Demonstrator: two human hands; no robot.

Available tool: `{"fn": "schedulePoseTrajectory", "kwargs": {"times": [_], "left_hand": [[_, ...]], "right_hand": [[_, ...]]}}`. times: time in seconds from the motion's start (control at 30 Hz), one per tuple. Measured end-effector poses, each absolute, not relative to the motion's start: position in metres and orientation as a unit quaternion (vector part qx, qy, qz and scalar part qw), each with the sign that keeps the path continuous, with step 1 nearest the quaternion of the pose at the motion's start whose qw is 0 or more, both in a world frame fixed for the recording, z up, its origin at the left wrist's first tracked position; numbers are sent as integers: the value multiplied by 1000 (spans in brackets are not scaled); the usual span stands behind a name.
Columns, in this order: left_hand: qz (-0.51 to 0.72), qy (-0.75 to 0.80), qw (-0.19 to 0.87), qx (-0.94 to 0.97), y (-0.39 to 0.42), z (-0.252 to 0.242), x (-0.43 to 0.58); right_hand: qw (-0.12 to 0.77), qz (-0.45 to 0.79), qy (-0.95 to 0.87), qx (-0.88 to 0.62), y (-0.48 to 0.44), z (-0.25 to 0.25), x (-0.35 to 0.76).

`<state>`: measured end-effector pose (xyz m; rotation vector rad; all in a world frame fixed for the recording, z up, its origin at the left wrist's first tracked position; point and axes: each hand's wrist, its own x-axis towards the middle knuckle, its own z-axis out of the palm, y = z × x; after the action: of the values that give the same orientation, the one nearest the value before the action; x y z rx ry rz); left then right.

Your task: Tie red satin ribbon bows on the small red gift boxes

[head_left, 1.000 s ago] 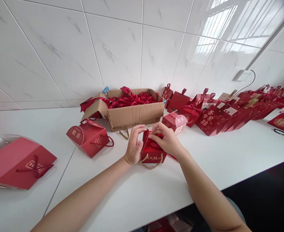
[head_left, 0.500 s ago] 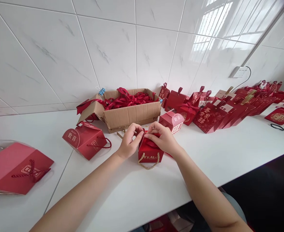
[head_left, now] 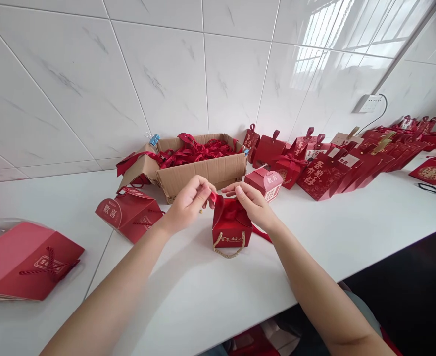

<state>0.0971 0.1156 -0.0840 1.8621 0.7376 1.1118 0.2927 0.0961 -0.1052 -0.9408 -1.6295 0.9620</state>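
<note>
A small red gift box (head_left: 231,240) with gold lettering and a twisted gold cord handle on its front stands upright on the table. My left hand (head_left: 191,200) pinches a red ribbon (head_left: 213,196) at the box's upper left, where it comes out by the side flap. At the upper right, my right hand (head_left: 253,202) holds the box top with curved fingers; some fingertips are hidden behind it. More red ribbon crosses the top, and a loose tail (head_left: 262,234) lies on the table to the right.
Behind the box stands an open cardboard box (head_left: 199,175) full of red ribbons. Pinkish-red boxes (head_left: 128,215) lie left, including a larger one (head_left: 28,262) with dark red cord. Another small box (head_left: 263,182) sits right, before rows of red gift bags (head_left: 325,175) along the wall.
My left hand has moved left and slightly up, drawing the ribbon out from the box top. My right hand has shifted from pinching at the top middle to the box's right side.
</note>
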Motion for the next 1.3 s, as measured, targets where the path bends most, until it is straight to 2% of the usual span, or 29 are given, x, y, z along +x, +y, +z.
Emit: {"fn": "schedulePoseTrajectory", "kwargs": {"times": [0.13,0.2,0.27,0.37,0.47,0.53,0.63,0.7,0.77,0.87,1.0,1.07,1.13,1.2,1.3], "left_hand": [[546,259,426,673,106,-50,84],[622,260,402,619,103,-35,75],[693,289,335,569,102,-24,66],[720,345,310,516,104,-14,57],[690,385,367,491,105,-10,51],[659,441,346,502,104,-9,47],[488,618,186,587,98,-9,41],[356,679,78,637,90,-8,40],[294,672,62,677,81,-8,43],[221,621,174,732,72,-10,54],[4,563,311,766,78,-26,74],[-96,535,328,773,85,-38,80],[-156,521,333,771,92,-49,82],[-161,520,343,765,97,-57,83],[-81,542,322,772,100,-65,84]], "right_hand": [[474,412,-668,-399,95,-104,294],[472,415,-663,-406,95,-104,293],[474,422,-655,-410,96,-104,293],[490,446,-629,-407,97,-104,293],[527,466,-594,-390,99,-105,294],[556,458,-572,-392,103,-106,296],[608,426,-516,-427,108,-105,306],[645,406,-472,-443,109,-100,318],[648,412,-459,-447,103,-94,332],[529,466,-531,-470,86,-88,352],[199,495,-663,-526,63,-98,362],[110,512,-678,-516,59,-109,360],[145,516,-678,-503,61,-120,357],[251,498,-645,-522,66,-128,352],[434,471,-549,-537,75,-134,341]]}}
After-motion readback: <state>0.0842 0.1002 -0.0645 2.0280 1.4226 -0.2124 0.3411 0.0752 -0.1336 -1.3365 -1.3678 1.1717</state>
